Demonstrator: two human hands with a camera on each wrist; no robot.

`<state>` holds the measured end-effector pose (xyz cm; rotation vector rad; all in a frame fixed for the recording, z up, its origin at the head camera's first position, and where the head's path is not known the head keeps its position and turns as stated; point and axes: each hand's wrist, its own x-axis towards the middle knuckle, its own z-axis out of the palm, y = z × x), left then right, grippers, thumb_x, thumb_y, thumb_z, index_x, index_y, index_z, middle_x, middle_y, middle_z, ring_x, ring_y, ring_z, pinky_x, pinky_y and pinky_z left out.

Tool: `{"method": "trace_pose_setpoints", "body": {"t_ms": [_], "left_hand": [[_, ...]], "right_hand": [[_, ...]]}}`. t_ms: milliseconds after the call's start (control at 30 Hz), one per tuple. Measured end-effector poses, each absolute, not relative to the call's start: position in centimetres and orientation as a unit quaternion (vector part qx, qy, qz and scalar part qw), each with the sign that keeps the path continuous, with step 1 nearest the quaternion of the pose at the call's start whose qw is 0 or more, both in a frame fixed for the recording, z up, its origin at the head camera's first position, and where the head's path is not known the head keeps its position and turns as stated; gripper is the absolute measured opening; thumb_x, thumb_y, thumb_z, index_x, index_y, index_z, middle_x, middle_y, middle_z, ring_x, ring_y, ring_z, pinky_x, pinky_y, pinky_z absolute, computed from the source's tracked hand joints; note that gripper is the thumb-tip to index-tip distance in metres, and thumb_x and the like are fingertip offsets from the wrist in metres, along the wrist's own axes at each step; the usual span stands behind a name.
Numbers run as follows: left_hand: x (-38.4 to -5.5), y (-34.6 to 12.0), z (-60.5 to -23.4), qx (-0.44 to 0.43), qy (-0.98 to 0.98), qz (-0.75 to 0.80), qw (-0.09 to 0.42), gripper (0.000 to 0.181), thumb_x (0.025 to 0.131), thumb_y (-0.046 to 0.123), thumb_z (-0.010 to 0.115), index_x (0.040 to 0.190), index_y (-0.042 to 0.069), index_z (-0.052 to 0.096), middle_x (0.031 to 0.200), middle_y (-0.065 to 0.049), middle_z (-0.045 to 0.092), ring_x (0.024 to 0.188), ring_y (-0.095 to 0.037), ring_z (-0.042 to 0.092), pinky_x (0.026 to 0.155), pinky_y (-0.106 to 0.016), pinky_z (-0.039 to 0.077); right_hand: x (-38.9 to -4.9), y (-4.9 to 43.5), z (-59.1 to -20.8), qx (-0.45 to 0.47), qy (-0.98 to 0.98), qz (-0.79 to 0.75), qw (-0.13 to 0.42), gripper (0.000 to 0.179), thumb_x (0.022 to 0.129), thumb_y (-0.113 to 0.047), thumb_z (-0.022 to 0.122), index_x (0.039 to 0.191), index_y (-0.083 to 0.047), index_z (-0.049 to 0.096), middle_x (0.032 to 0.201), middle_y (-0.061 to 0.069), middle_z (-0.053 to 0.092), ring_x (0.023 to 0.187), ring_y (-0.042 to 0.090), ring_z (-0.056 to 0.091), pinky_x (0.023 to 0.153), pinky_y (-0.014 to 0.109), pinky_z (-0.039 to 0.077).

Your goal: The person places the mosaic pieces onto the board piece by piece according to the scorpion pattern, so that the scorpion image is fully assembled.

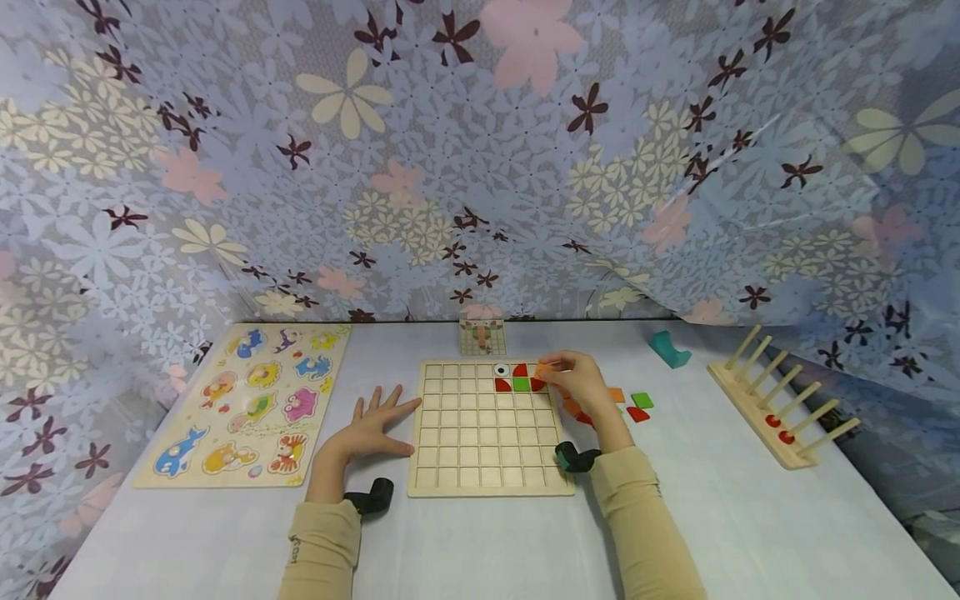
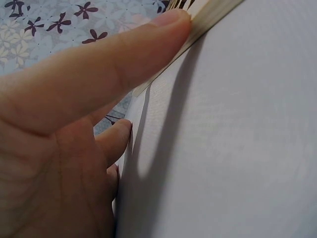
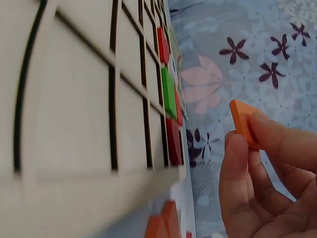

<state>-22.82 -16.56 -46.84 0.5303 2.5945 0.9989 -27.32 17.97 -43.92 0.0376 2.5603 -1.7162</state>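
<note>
My right hand (image 1: 579, 382) pinches an orange tile (image 3: 243, 123) between thumb and fingers, above the top right corner of the wooden grid board (image 1: 480, 437). In the board's upper right cells lie red pieces (image 1: 502, 385), a green square tile (image 1: 521, 384) and a white tile with a black dot (image 1: 501, 370). My left hand (image 1: 375, 429) is spread at the board's left edge, its thumb (image 2: 163, 34) against the rim in the left wrist view. Beside the right hand are loose pieces: an orange tile (image 1: 617, 394), a green tile (image 1: 642, 401) and a red piece (image 1: 637, 414).
A small picture card (image 1: 482, 337) stands behind the board. At left lies a sea-animal puzzle board (image 1: 247, 408). To the right are a teal curved block (image 1: 669, 350) and a wooden peg rack (image 1: 772, 408) with red beads. A floral cloth (image 1: 480, 167) hangs behind the table.
</note>
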Motion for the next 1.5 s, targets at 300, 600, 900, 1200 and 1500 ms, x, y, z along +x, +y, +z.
{"method": "trace_pose_setpoints", "body": {"t_ms": [300, 600, 900, 1200, 1500], "left_hand": [[-22.8, -16.6, -46.6, 0.187, 0.904, 0.350, 0.157, 0.085, 0.070, 0.029, 0.077, 0.142, 0.009, 0.037, 0.152, -0.024, 0.005, 0.136, -0.046, -0.013, 0.104, -0.059, -0.018], [-22.8, -16.6, -46.7, 0.187, 0.904, 0.350, 0.159, 0.085, 0.071, 0.030, 0.077, 0.142, 0.010, 0.036, 0.152, -0.023, 0.005, 0.136, -0.045, -0.013, 0.105, -0.059, -0.017], [-22.7, -16.6, -46.7, 0.186, 0.906, 0.346, 0.157, 0.084, 0.070, 0.029, 0.077, 0.142, 0.010, 0.037, 0.152, -0.024, 0.006, 0.136, -0.046, -0.012, 0.104, -0.060, -0.017], [-22.8, -16.5, -46.8, 0.183, 0.909, 0.341, 0.156, 0.084, 0.070, 0.030, 0.077, 0.141, 0.009, 0.038, 0.152, -0.024, 0.007, 0.136, -0.046, -0.012, 0.104, -0.060, -0.016], [-22.8, -16.5, -46.8, 0.183, 0.909, 0.342, 0.153, 0.084, 0.070, 0.029, 0.077, 0.141, 0.009, 0.038, 0.152, -0.023, 0.006, 0.136, -0.045, -0.013, 0.105, -0.060, -0.017]], "right_hand": [[-27.4, 15.6, -43.5, -0.003, 0.818, -0.573, 0.051, 0.029, 0.082, -0.006, 0.067, 0.109, 0.004, 0.063, 0.106, 0.019, 0.061, 0.090, 0.029, 0.060, 0.078, 0.040, 0.053], [-28.0, 13.5, -43.5, -0.002, 0.817, -0.572, 0.073, 0.026, 0.083, -0.004, 0.066, 0.107, 0.003, 0.065, 0.104, 0.017, 0.062, 0.090, 0.027, 0.062, 0.079, 0.035, 0.054], [-28.5, 12.3, -43.8, -0.004, 0.812, -0.576, 0.091, 0.025, 0.083, 0.000, 0.064, 0.107, 0.005, 0.065, 0.104, 0.020, 0.064, 0.083, 0.022, 0.065, 0.076, 0.032, 0.056], [-28.8, 11.5, -44.1, -0.008, 0.823, -0.561, 0.089, 0.020, 0.081, -0.002, 0.067, 0.101, 0.002, 0.066, 0.093, 0.014, 0.064, 0.077, 0.018, 0.063, 0.073, 0.031, 0.056], [-28.9, 10.5, -44.2, -0.011, 0.844, -0.530, 0.082, 0.014, 0.079, -0.001, 0.069, 0.093, 0.001, 0.069, 0.083, 0.009, 0.063, 0.071, 0.017, 0.061, 0.068, 0.029, 0.055]]}}
